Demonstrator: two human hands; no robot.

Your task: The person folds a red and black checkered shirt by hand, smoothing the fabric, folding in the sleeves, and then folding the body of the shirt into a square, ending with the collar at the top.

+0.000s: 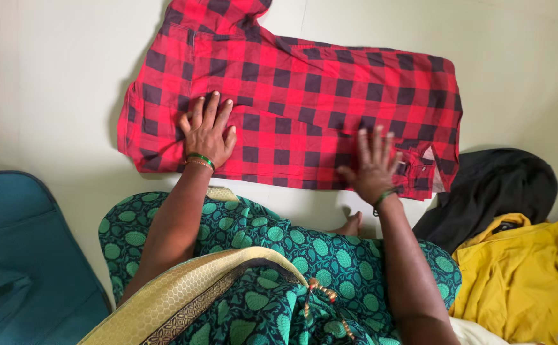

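A red and black checked shirt [304,96] lies spread flat on the pale floor [55,96] in front of me. My left hand [207,131] presses flat on its left part, fingers apart, with green and gold bangles at the wrist. My right hand [373,167] is spread open over the shirt's lower right part, near its edge, slightly blurred. Neither hand grips anything.
A black garment [493,185] and a yellow garment [515,268] lie heaped at the right. A teal bag or cushion [17,255] sits at the lower left. My green patterned clothing [272,255] covers my lap, and a toe [350,227] shows below the shirt.
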